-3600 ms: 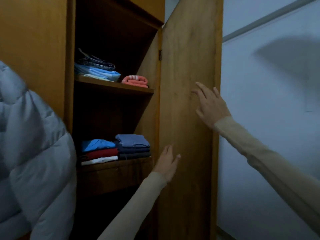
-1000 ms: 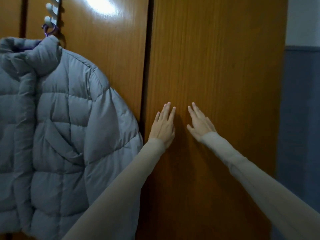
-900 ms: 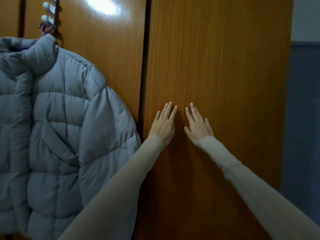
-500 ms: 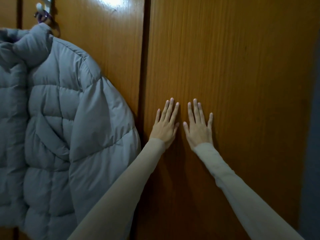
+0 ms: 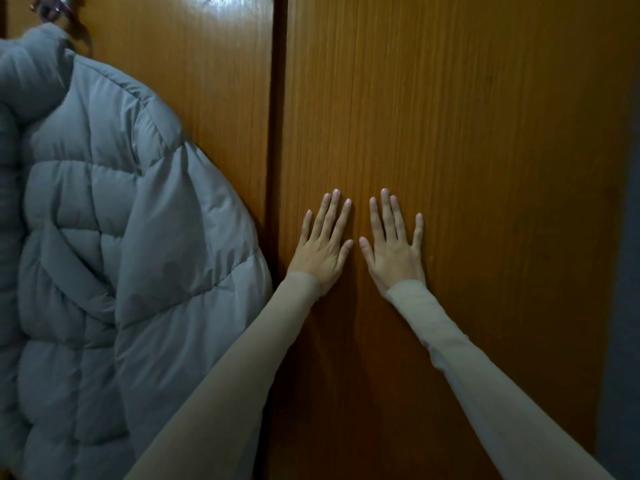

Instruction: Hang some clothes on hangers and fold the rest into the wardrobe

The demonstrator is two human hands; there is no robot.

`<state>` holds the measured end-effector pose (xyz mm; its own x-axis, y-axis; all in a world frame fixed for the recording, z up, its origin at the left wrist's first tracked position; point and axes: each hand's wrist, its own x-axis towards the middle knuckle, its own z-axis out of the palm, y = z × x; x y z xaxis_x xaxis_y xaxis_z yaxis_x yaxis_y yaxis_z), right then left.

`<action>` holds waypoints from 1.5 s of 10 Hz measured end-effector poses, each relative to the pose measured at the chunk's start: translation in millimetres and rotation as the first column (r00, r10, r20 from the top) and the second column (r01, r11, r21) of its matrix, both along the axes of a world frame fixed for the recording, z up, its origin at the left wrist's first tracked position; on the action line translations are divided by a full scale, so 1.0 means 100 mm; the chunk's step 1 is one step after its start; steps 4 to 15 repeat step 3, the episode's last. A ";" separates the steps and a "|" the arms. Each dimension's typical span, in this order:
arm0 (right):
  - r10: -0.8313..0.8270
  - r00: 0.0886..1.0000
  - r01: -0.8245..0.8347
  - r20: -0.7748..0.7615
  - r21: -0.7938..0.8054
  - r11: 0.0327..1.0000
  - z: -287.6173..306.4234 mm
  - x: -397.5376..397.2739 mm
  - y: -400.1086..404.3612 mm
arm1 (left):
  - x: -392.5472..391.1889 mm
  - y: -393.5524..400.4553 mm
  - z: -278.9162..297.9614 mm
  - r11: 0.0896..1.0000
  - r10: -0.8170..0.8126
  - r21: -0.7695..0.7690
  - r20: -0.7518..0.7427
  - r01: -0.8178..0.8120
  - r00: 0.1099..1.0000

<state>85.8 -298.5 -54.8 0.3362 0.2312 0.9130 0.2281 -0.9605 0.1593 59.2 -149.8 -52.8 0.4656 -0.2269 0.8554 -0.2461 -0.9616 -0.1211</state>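
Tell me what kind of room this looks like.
Probably a bedroom, at a wooden wardrobe: both hands, left and right, press flat on its door, and a grey puffer jacket hangs alongside.

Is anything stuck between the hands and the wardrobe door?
Nothing visible. The left hand and right hand lie flat, side by side, straight on the door. The grey jacket hangs on the next door to the left, and its sleeve stops short of the left hand.
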 end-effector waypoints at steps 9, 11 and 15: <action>0.155 0.923 -0.157 -0.353 0.022 0.987 -0.10 -0.60 -0.17 | -0.50 -0.25 -0.26 0.945 -0.204 -0.286 -0.148 0.155 0.968; 0.155 0.923 -0.157 -0.353 0.022 0.987 -0.10 -0.60 -0.17 | -0.50 -0.25 -0.26 0.945 -0.204 -0.286 -0.148 0.155 0.968; 0.155 0.923 -0.157 -0.353 0.022 0.987 -0.10 -0.60 -0.17 | -0.50 -0.25 -0.26 0.945 -0.204 -0.286 -0.148 0.155 0.968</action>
